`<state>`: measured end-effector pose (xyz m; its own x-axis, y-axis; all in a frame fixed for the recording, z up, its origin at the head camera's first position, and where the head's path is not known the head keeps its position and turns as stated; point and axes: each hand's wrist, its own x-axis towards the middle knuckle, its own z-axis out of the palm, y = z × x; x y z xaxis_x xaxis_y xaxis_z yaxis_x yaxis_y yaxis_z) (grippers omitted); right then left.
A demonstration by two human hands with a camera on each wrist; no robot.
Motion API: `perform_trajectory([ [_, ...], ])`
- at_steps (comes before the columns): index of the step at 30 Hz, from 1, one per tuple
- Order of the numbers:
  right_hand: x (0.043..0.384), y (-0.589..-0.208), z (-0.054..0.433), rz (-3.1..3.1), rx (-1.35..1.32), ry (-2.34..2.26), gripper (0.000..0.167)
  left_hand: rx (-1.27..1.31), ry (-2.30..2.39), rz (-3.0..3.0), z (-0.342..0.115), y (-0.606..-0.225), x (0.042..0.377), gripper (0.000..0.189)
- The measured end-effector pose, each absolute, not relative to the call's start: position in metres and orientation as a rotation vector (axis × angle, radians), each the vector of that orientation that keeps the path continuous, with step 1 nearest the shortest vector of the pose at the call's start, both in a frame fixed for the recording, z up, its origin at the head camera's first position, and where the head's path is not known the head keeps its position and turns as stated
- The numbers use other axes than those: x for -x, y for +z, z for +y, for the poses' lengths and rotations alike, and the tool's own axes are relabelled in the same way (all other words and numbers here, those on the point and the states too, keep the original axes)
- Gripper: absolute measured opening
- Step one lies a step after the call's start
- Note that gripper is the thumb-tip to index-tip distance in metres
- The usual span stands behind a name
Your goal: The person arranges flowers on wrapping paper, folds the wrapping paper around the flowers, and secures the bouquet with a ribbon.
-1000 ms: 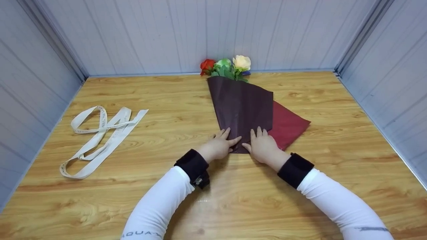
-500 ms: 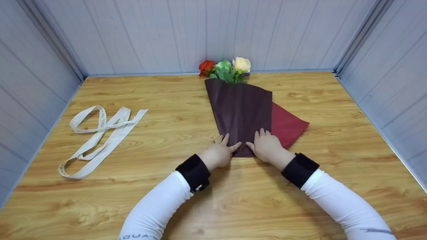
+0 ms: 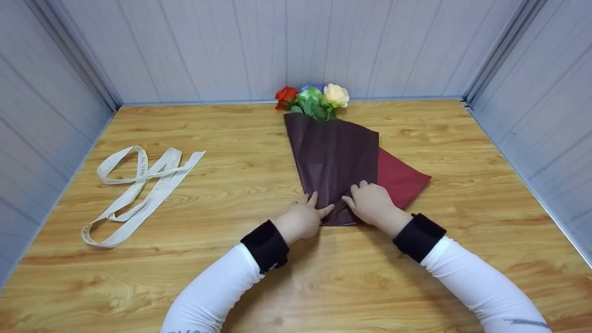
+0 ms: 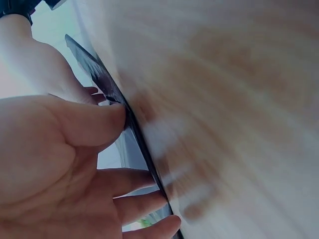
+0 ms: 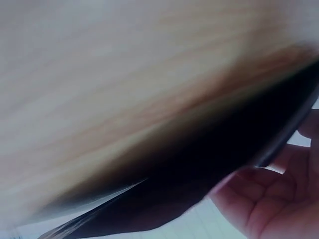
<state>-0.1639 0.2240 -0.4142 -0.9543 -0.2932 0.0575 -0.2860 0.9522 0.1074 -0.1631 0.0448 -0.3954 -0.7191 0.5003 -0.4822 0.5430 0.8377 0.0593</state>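
Observation:
Dark plum wrapping paper (image 3: 335, 157) lies folded around artificial flowers, with a red layer (image 3: 401, 180) fanning out on its right. A red rose (image 3: 286, 96), a pale green flower (image 3: 311, 95), a cream rose (image 3: 336, 95) and part of a blue flower (image 3: 312, 87) show above the top edge. My left hand (image 3: 303, 217) presses the lower left of the paper with fairly straight, spread fingers. At the lower right, my right hand (image 3: 372, 202) pinches the paper between thumb and bent fingers. In the right wrist view, those curled fingers (image 5: 249, 196) meet the dark paper (image 5: 169, 199). The stems are hidden.
A loosely looped white printed ribbon (image 3: 152, 185) lies at the left of the wooden table (image 3: 115, 291). Pale panel walls (image 3: 208, 51) enclose the table's back and both sides, and the flower heads reach close to the back wall.
Both hands and the wrapped flowers have slid a little toward me. The right fingers have bent more, and creases show beside them. More of the blue flower shows at the back.

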Motion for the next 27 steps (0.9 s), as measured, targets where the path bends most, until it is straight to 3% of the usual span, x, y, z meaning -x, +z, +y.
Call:
perform_trajectory([
  [3,0.166,-0.414,0.225,-3.020,-0.455,-0.155,0.041,-0.764,-0.094,2.515,0.043,-0.394,0.163,0.075],
  [10,0.168,-0.417,0.224,-3.036,-0.459,-0.150,0.041,-0.825,-0.098,2.590,0.038,-0.400,0.170,0.053],
  [27,0.173,-0.416,0.218,-3.051,-0.429,-0.202,0.041,-0.879,0.198,2.660,0.053,-0.408,0.222,0.050],
])
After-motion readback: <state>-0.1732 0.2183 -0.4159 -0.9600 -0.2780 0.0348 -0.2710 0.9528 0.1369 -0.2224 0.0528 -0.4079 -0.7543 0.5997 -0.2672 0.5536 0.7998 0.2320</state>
